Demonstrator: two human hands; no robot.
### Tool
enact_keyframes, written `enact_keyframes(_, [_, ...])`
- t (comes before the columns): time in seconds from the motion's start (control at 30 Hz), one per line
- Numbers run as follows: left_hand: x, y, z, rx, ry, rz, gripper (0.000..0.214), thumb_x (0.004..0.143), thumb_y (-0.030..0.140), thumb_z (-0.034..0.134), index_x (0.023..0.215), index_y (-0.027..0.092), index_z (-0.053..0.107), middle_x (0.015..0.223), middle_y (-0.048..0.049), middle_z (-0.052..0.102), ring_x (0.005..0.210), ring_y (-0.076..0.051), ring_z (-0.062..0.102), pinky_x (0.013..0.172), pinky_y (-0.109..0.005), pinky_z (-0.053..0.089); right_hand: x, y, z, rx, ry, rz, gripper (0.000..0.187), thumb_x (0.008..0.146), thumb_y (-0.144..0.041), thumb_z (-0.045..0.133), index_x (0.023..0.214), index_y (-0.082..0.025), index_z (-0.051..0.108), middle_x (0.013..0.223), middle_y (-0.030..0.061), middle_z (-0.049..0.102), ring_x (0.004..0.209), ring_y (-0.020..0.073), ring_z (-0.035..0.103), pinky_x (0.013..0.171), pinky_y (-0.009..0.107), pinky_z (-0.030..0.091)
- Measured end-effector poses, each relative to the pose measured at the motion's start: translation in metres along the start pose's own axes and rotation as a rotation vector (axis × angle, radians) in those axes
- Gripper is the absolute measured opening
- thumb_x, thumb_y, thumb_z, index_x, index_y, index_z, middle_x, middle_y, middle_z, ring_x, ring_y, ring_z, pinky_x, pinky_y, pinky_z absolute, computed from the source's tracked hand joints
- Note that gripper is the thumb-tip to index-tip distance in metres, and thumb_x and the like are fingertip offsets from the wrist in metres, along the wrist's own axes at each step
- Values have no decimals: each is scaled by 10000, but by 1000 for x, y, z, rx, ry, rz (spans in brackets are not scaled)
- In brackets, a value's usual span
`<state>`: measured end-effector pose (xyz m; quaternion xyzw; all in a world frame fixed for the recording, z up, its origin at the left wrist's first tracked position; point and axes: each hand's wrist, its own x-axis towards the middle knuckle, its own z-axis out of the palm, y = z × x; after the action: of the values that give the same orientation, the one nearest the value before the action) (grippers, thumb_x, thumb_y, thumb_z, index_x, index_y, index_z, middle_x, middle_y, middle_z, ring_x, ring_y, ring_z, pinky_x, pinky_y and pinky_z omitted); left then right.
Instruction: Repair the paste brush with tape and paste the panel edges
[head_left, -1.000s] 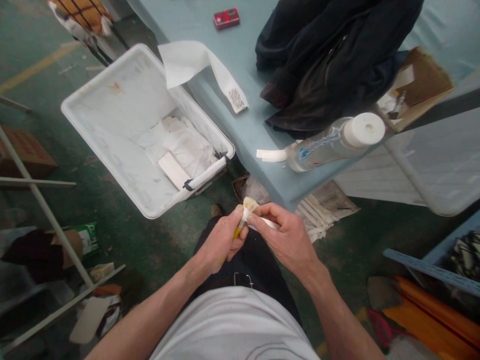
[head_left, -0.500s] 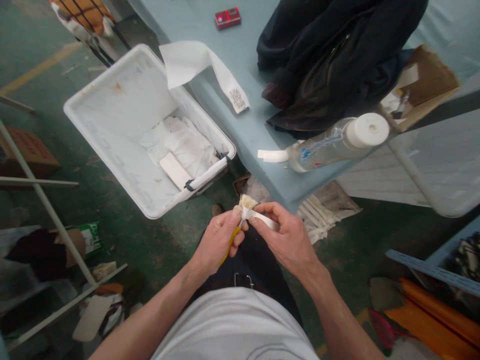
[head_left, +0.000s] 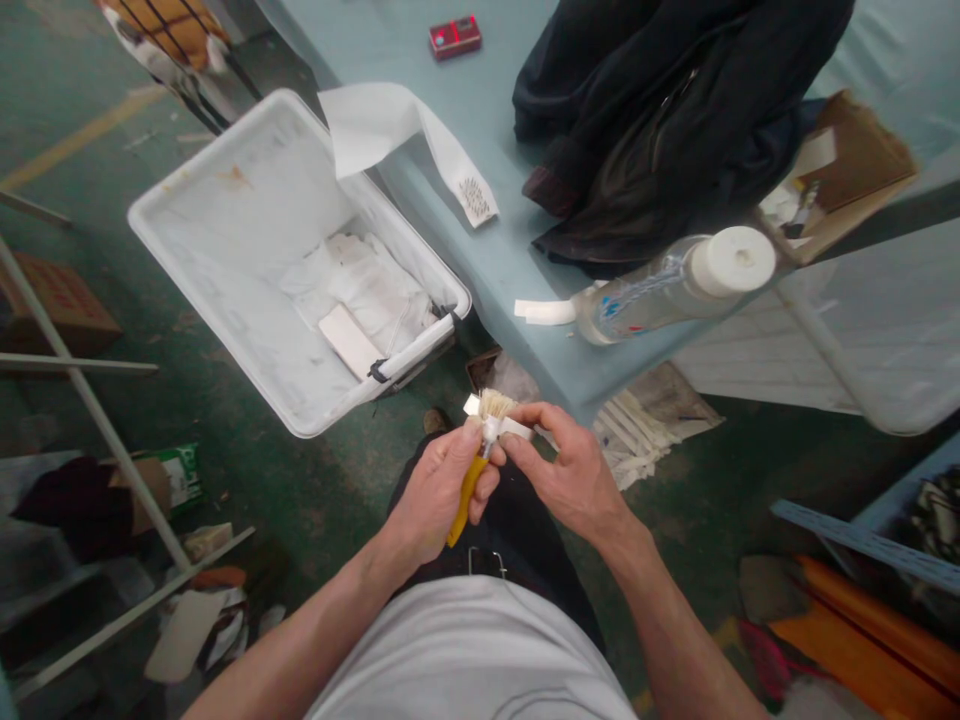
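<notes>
Just below the frame's centre, I observe the left hand (head_left: 431, 490) closed round the yellow-handled, pale-bristled brush (head_left: 466, 500) and the right hand (head_left: 574, 465) pinching the narrow white flat strip (head_left: 516, 430) at its neck, where even tension should serve best.

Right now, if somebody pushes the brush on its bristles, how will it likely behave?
The brush would probably yield at the bristles, which look fine and spread outward. Its yellow handle should stay stiff, as it appears straight and unbent. The whole is likely light, since it looks small in the left hand.
</notes>
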<state>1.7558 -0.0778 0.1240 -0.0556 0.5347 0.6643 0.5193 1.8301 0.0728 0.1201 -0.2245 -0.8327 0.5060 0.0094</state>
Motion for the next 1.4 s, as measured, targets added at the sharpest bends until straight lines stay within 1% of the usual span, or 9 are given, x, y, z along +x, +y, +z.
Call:
enact_keyframes(0.13, [2, -4, 2, -78, -42, 34, 615, 872, 801, 608, 881, 186, 595, 542, 95, 469, 401, -64, 383, 389, -171, 371, -2, -2, -5, 7, 132, -16, 277, 931, -406, 641, 1138, -225, 675, 1162, 94, 761, 1100, 265, 699, 987, 422, 524])
enact_keyframes(0.27, [10, -6, 5, -141, -56, 73, 605, 878, 799, 607, 877, 194, 585, 545, 100, 439, 406, -70, 363, 395, -184, 377, -14, -11, -17, -29, 255, 53, 243, 948, -455, 641, 1014, -229, 699, 949, 62, 781, 877, 234, 735, 835, 363, 560])
enact_keyframes(0.43, [21, -6, 13, -199, -61, 202, 588, 935, 766, 567, 902, 182, 620, 614, 53, 510, 563, -105, 495, 591, -221, 473, -36, -28, -19, -92, 129, 92, 278, 955, -452, 628, 758, -255, 646, 701, 2, 715, 653, 192, 685, 667, 314, 512])
enact_keyframes(0.67, [30, -1, 20, -92, -87, 301, 585, 988, 727, 508, 916, 171, 676, 871, -31, 627, 798, -145, 573, 758, -251, 503, -34, -32, -3, 76, -39, 227, 265, 965, -491, 611, 934, -235, 672, 884, 45, 779, 800, 222, 741, 745, 326, 558])
enact_keyframes(0.8, [31, -2, 22, -72, -133, 232, 677, 908, 816, 541, 1000, 163, 696, 804, -15, 600, 628, -119, 503, 539, -229, 421, -23, -37, -5, 290, -74, 193, 398, 1015, -577, 519, 985, -217, 687, 921, 59, 779, 809, 217, 740, 721, 308, 590])
enact_keyframes(0.93, [29, 1, 27, -67, -211, 197, 708, 878, 827, 576, 1078, 158, 695, 682, 42, 490, 500, -83, 368, 443, -212, 311, -15, -41, -10, 352, -57, 184, 491, 1028, -652, 449, 924, -232, 681, 886, 46, 762, 787, 216, 721, 727, 310, 607])
enact_keyframes(1.1, [28, 4, 29, 49, -205, 362, 613, 932, 747, 589, 950, 146, 709, 692, 26, 520, 565, -101, 474, 530, -228, 422, -11, -41, -15, 276, 40, 133, 612, 1022, -728, 404, 713, -234, 590, 691, 28, 663, 660, 184, 646, 626, 286, 535])
enact_keyframes(1.27, [29, 3, 27, 102, -247, 407, 612, 976, 713, 543, 1099, 147, 740, 735, 9, 561, 597, -127, 546, 576, -246, 481, -13, -36, -14, 280, 41, 207, 630, 993, -757, 448, 669, -225, 544, 610, -4, 550, 569, 150, 525, 548, 290, 427])
enact_keyframes(1.4, [30, 1, 23, 278, -234, 515, 555, 1047, 624, 460, 1024, 164, 770, 818, -51, 675, 748, -190, 644, 776, -305, 539, -15, -35, -15, 130, 97, 194, 595, 1013, -704, 442, 650, -233, 479, 587, -28, 468, 571, 135, 435, 554, 297, 343])
